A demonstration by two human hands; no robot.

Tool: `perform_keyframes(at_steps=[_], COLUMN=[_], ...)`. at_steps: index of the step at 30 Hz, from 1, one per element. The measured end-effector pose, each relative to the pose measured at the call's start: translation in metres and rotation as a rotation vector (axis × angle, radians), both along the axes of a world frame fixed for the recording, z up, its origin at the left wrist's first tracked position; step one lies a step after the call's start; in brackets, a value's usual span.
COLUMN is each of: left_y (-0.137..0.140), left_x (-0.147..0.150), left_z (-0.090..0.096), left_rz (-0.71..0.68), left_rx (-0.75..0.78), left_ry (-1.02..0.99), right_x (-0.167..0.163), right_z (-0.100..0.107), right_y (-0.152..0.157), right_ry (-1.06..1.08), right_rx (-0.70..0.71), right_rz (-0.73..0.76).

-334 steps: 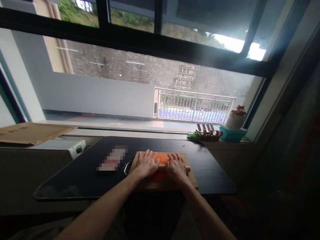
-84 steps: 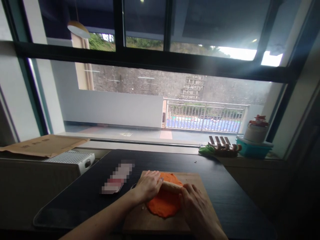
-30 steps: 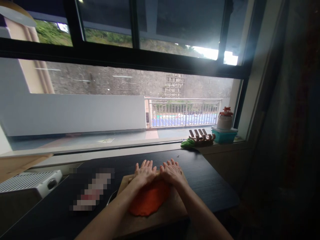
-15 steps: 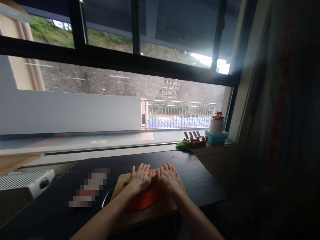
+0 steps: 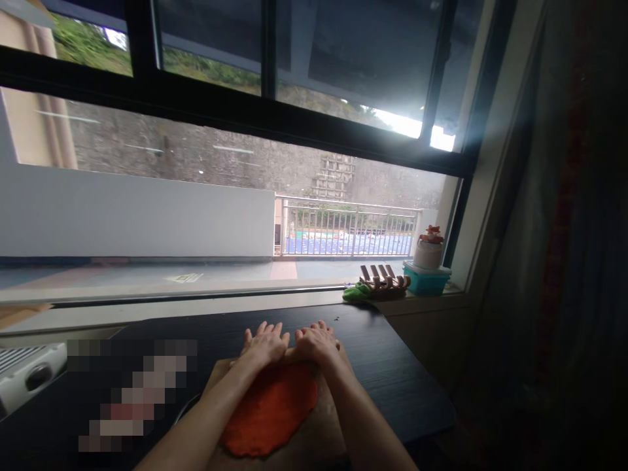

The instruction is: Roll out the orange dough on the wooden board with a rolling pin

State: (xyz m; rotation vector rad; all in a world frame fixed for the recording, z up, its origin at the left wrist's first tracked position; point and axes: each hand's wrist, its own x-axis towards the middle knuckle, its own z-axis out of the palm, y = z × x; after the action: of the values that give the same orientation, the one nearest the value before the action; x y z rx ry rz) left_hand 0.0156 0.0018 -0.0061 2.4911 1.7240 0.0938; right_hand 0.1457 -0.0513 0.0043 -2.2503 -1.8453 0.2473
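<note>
Presently, item: orange dough (image 5: 272, 411), flattened sheet, lying on a wooden board (image 5: 324, 437) on the dark desk (image 5: 392, 373); far edge of the sheet under both hands.
Left hand (image 5: 262, 345): palm down, fingers spread flat, holding nothing closed; right hand (image 5: 316, 341): likewise flat and splayed, just beside the left.
Pin (image 5: 290, 355): only a sliver shows between the palms; mostly hidden.
Risks, judged: hands sit at the board's far edge, so a further push could run the pin off onto the desk; uneven palm pressure could thin or tear the sheet; board lies near the desk's front edge and could slide; dough could stick to the wood.
Nearby: heater (image 5: 27, 373) at left; sill clutter (image 5: 377, 288) well apart.
</note>
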Motion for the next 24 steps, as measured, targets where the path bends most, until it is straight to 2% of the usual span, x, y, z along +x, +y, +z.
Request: perform_keyframes(at_steps=[4,8,14,18,24], left_y=[-0.022,-0.052,-0.091,-0.088,-0.055], left_x=[-0.003,-0.010,-0.024,-0.023,-0.012], left_z=[0.001,0.002,0.006,0.002,-0.003], left_rz=[-0.063,-0.145,-0.195,-0.179,-0.130], left_rx=[0.069,0.165,0.145,0.185,0.205], left_ry=[0.010,0.051,-0.031,-0.033,-0.042], right_x=[-0.003,-0.009,-0.011,-0.012,-0.011], right_z=[-0.002,-0.010,-0.033,-0.032,-0.015], right_y=[-0.022,-0.050,-0.078,-0.076,-0.047], right_ry=[-0.015,-0.046,-0.045,-0.058,-0.068], right_rx=[0.049,0.164,0.272,0.257,0.171], right_rz=[0.018,0.018,0.025,0.006,-0.012])
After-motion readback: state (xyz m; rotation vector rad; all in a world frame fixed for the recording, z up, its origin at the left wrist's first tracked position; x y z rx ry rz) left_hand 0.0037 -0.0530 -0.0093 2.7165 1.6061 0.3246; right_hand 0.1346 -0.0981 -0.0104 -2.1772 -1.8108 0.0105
